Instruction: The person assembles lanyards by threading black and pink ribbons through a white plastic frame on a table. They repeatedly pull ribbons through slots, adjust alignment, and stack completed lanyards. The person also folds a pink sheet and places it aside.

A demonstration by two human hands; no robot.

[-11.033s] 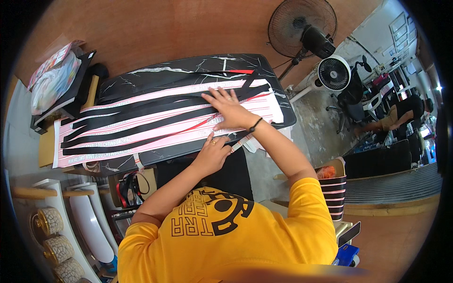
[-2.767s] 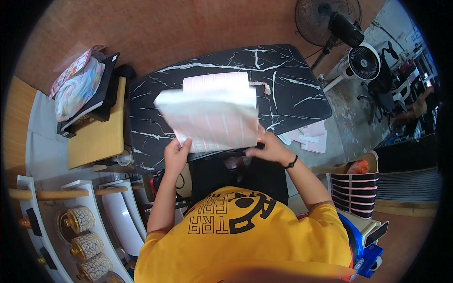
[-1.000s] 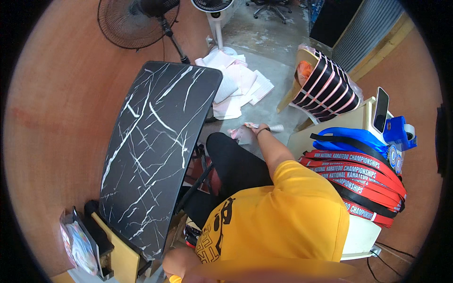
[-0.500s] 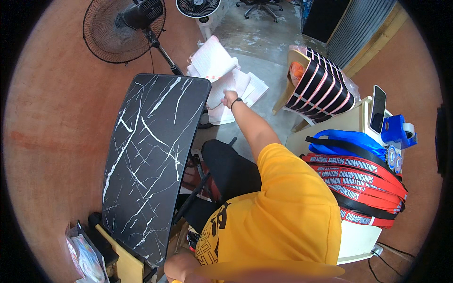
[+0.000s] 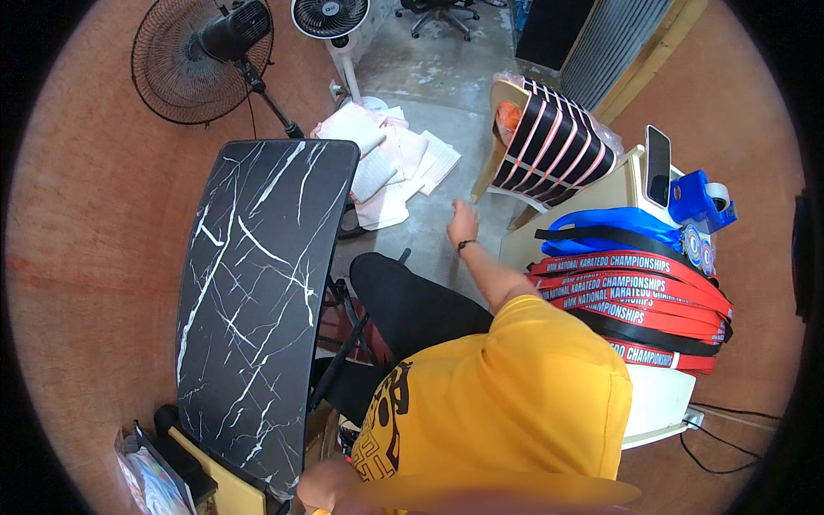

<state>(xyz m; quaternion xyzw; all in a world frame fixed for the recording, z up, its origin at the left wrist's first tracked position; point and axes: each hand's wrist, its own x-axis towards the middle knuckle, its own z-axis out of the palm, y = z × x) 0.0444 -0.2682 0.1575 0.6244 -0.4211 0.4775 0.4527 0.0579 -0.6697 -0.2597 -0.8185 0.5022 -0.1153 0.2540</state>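
Right hand (image 5: 463, 226) drawn back rightward from papers (image 5: 408, 154) strewn on far floor (image 5: 472, 129), whether fingers (image 5: 461, 212) are closed cannot be told

The right hand (image 5: 463, 225) has open room above the floor (image 5: 433, 245) between the table (image 5: 257, 257) on the left and the cabinet (image 5: 661, 403) on the right. Papers (image 5: 390, 167) lie low at far left; a striped roll (image 5: 558, 146) stands at far right. The person's leg (image 5: 408, 300) bars the near side.
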